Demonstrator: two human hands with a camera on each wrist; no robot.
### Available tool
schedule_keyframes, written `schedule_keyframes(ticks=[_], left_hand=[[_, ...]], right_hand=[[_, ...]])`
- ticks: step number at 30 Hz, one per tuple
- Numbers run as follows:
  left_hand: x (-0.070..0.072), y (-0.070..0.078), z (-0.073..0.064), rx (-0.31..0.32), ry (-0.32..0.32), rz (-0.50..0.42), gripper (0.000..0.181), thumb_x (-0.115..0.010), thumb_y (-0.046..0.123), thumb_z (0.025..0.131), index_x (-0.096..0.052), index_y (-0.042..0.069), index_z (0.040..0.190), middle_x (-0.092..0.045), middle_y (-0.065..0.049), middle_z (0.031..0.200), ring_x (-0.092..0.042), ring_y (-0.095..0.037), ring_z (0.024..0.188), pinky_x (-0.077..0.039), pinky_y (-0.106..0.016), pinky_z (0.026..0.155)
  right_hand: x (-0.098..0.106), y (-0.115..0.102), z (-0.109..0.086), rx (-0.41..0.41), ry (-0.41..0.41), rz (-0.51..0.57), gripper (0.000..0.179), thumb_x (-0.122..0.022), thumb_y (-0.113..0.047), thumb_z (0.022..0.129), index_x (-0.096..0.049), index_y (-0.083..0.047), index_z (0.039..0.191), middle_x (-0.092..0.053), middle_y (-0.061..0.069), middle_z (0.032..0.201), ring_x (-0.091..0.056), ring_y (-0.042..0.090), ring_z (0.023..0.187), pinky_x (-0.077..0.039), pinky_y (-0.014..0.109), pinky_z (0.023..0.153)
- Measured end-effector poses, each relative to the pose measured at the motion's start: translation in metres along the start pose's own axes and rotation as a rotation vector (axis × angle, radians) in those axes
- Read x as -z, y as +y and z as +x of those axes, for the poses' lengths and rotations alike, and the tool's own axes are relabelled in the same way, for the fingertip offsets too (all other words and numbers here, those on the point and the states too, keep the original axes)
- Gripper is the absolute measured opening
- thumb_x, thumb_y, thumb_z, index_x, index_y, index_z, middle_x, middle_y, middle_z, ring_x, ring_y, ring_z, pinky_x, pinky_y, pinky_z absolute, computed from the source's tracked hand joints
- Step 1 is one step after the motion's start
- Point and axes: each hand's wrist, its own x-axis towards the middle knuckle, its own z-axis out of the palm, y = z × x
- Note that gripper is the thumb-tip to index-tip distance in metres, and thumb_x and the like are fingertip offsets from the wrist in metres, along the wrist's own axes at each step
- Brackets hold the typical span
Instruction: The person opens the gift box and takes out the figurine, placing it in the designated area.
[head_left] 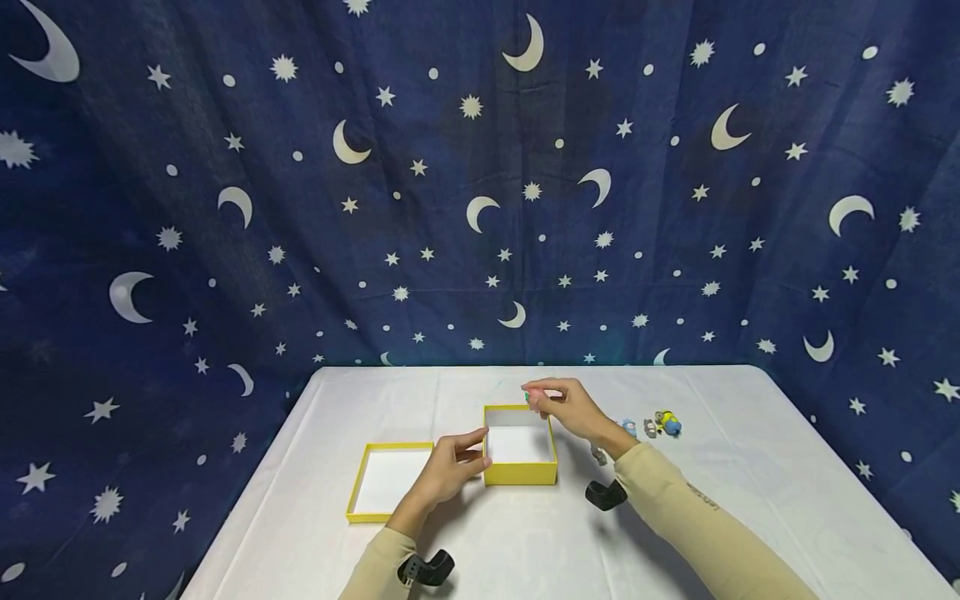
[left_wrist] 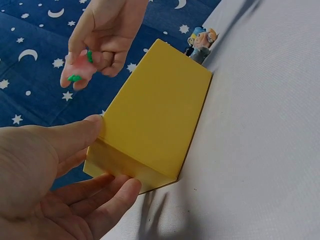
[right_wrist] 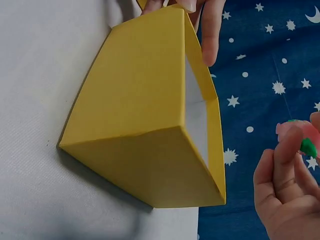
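A yellow open-topped box with a white inside stands on the table. My left hand holds its left side, with the thumb near the upper edge and curled fingers against the side wall. Above the box's far right corner, my right hand pinches a small pink toy figure with green parts. In the right wrist view that pink figure is clear of the box, partly covered by the fingers. Its exact kind cannot be made out.
A shallow yellow-rimmed box lid, white inside, lies left of the box. Right of the box are several small figures, among them a yellow and blue one, a light blue one and a grey one beside the right forearm.
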Motion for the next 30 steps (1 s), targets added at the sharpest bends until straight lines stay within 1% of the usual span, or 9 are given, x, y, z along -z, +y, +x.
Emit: schedule_keyframes(ticks=[4,8,12,14,16,19,21,26,30], left_hand=[[0.001,-0.001,0.000,-0.002,-0.003,0.010,0.054,-0.068,0.014,0.090,-0.050,0.003,0.140,-0.050,-0.024,0.143,-0.060,-0.037,0.120,-0.058,-0.028,0.082],[0.001,0.000,0.000,-0.009,-0.006,0.035,0.055,-0.068,0.015,0.090,-0.050,0.003,0.140,-0.050,-0.024,0.143,-0.060,-0.038,0.119,-0.057,-0.036,0.089],[0.002,0.006,-0.002,-0.005,-0.011,0.050,0.053,-0.066,0.014,0.091,-0.049,0.004,0.140,-0.050,-0.025,0.143,-0.060,-0.040,0.120,-0.054,-0.044,0.094],[0.002,0.014,-0.006,-0.007,-0.013,0.047,0.052,-0.065,0.012,0.092,-0.049,0.003,0.140,-0.049,-0.026,0.143,-0.059,-0.042,0.120,-0.054,-0.045,0.095],[0.002,0.014,-0.006,-0.005,-0.011,0.052,0.051,-0.064,0.011,0.092,-0.049,0.002,0.140,-0.049,-0.026,0.143,-0.058,-0.042,0.121,-0.054,-0.046,0.095],[0.002,0.009,-0.004,-0.008,-0.008,0.047,0.052,-0.065,0.011,0.092,-0.049,0.003,0.141,-0.049,-0.025,0.143,-0.059,-0.041,0.121,-0.054,-0.045,0.094],[0.002,0.000,0.000,-0.010,-0.007,0.050,0.053,-0.065,0.012,0.091,-0.049,0.002,0.141,-0.050,-0.025,0.143,-0.060,-0.040,0.120,-0.054,-0.045,0.094],[0.002,0.000,0.000,-0.009,-0.012,0.031,0.054,-0.066,0.014,0.091,-0.049,0.004,0.141,-0.050,-0.024,0.143,-0.060,-0.039,0.120,-0.055,-0.043,0.094],[0.003,0.001,-0.002,-0.009,-0.015,0.020,0.054,-0.066,0.014,0.091,-0.049,0.003,0.141,-0.050,-0.024,0.143,-0.059,-0.039,0.121,-0.054,-0.042,0.094]], right_hand=[[0.002,0.002,-0.001,-0.004,-0.022,0.030,0.034,-0.058,-0.014,0.096,-0.062,0.001,0.126,-0.066,0.029,0.112,-0.058,0.006,0.072,-0.052,0.022,0.063],[0.005,0.003,-0.003,-0.018,-0.055,0.030,0.036,-0.058,-0.016,0.097,-0.059,0.000,0.129,-0.065,0.029,0.114,-0.057,0.006,0.073,-0.051,0.023,0.064],[0.009,0.003,-0.004,-0.069,-0.087,0.041,0.044,-0.059,-0.016,0.096,-0.053,-0.004,0.138,-0.057,0.023,0.136,-0.064,0.016,0.106,-0.053,0.022,0.080],[0.011,0.002,-0.005,-0.097,-0.107,0.066,0.048,-0.058,-0.015,0.096,-0.048,-0.007,0.143,-0.048,0.019,0.147,-0.056,0.026,0.125,-0.053,0.026,0.090],[0.014,0.002,-0.006,-0.109,-0.137,0.092,0.053,-0.057,-0.014,0.096,-0.041,-0.008,0.147,-0.040,0.017,0.153,-0.047,0.032,0.135,-0.052,0.028,0.097],[0.017,0.002,-0.007,-0.105,-0.144,0.100,0.055,-0.056,-0.013,0.097,-0.039,-0.008,0.148,-0.041,0.017,0.152,-0.050,0.030,0.129,-0.052,0.029,0.098],[0.016,0.002,-0.007,-0.078,-0.121,0.085,0.052,-0.057,-0.014,0.096,-0.042,-0.006,0.145,-0.048,0.018,0.142,-0.057,0.023,0.116,-0.053,0.025,0.091],[0.011,0.002,-0.007,0.020,0.002,0.012,0.031,-0.063,-0.016,0.094,-0.059,0.000,0.120,-0.062,0.014,0.109,-0.062,0.010,0.082,-0.053,0.024,0.072],[0.008,0.001,-0.008,0.050,0.075,-0.012,0.025,-0.064,-0.017,0.093,-0.061,0.002,0.109,-0.064,0.013,0.100,-0.064,0.008,0.077,-0.055,0.025,0.073]])
